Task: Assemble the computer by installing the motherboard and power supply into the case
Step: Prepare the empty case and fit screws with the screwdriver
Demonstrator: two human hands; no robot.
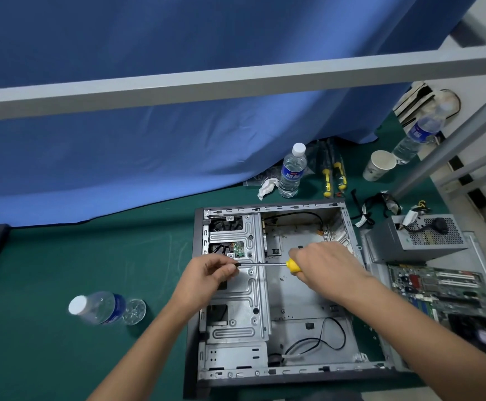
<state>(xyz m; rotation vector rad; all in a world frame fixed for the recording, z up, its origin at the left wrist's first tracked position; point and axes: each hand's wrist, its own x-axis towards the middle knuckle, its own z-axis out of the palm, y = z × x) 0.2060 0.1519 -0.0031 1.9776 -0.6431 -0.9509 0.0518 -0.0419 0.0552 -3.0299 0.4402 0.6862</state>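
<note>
The big metal case lies open on the green surface, and nothing is put inside it yet: the motherboard and the gray power supply sit just beside it on the right. The right hand has its grip closed around the yellow handle of a screwdriver, and the left hand pinches its tip. It looks like getting-ready time, so next the motherboard likely has to be lifted in and lined up with the screw holes.
</note>
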